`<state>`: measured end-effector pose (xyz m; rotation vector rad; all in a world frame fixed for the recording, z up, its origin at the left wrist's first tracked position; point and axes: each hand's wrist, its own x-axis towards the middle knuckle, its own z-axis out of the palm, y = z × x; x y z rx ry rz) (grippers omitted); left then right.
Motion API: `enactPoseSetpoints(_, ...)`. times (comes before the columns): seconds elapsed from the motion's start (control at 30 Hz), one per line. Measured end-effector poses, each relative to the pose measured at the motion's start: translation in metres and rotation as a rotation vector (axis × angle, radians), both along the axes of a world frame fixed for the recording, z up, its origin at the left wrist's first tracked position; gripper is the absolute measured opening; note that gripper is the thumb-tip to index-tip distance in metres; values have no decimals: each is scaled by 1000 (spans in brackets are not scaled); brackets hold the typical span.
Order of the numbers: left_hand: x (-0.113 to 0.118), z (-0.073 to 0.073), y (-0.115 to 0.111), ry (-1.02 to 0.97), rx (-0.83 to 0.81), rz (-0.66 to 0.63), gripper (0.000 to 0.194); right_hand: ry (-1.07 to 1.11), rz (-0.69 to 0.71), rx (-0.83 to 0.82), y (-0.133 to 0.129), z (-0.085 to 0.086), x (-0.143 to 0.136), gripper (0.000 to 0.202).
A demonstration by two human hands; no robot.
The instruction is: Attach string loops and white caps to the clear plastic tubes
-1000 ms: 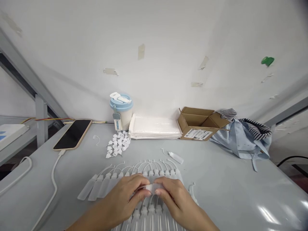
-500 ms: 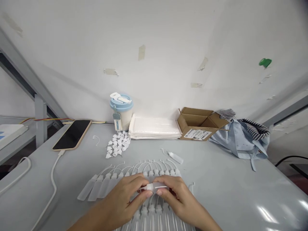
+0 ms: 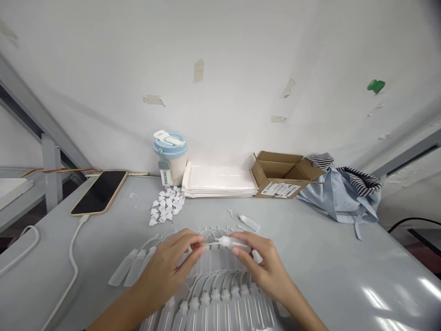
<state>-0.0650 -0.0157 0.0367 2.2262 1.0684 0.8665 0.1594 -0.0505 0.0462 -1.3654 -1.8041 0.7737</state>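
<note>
Between my hands is a small translucent bottle (image 3: 237, 243), tilted nearly level, its white neck pointing left. My right hand (image 3: 267, 262) grips its body between thumb and fingers. The fingertips of my left hand (image 3: 172, 262) pinch the thin white strip at the bottle's tip. Below my hands lies a row of similar bottles (image 3: 215, 308) with curved thin tails. Another row (image 3: 126, 267) lies behind them, partly covered by my left hand. One loose bottle (image 3: 249, 223) lies farther back on the table.
Small white caps (image 3: 167, 205) are heaped before a blue-lidded cup (image 3: 172, 158). White flat packs (image 3: 220, 180), an open cardboard box (image 3: 284, 174) and a blue cloth bag (image 3: 341, 195) line the wall. A phone (image 3: 99, 192) with a white cable (image 3: 72, 257) lies at left.
Both hands have moved up with the bottle, away from the near row. My left fingers have slid left off the neck to the tip, and more of the near bottles shows.
</note>
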Motion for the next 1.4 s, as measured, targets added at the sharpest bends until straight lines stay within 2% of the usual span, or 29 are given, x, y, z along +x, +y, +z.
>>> enactPoseSetpoints(0.17,-17,6,17,40,-64,285,22,1,-337,85,15,-6,22,27)
enactPoseSetpoints(0.27,-30,5,30,51,-67,421,24,12,-481,89,26,-13,35,31)
enactPoseSetpoints(0.33,-38,3,37,65,-55,482,25,-5,-509,103,32,-19,42,30)
enactPoseSetpoints(0.43,-47,-1,47,105,-43,529,26,-88,-452,156,40,-27,51,29)
enactPoseSetpoints(0.63,-61,-10,60,223,16,501,29,-150,-347,130,45,-38,58,31)
enactPoseSetpoints(0.83,-65,-16,65,308,31,345,35,-308,-222,67,44,-37,57,23)
enactPoseSetpoints(1.1,-59,-25,65,274,112,198,36,-380,-269,38,44,-36,63,27)
enactPoseSetpoints(1.23,-60,-32,68,282,97,179,36,-424,-320,-37,42,-36,65,27)
enactPoseSetpoints(1.4,-59,-31,69,293,72,179,31,-481,-401,-134,40,-37,67,34)
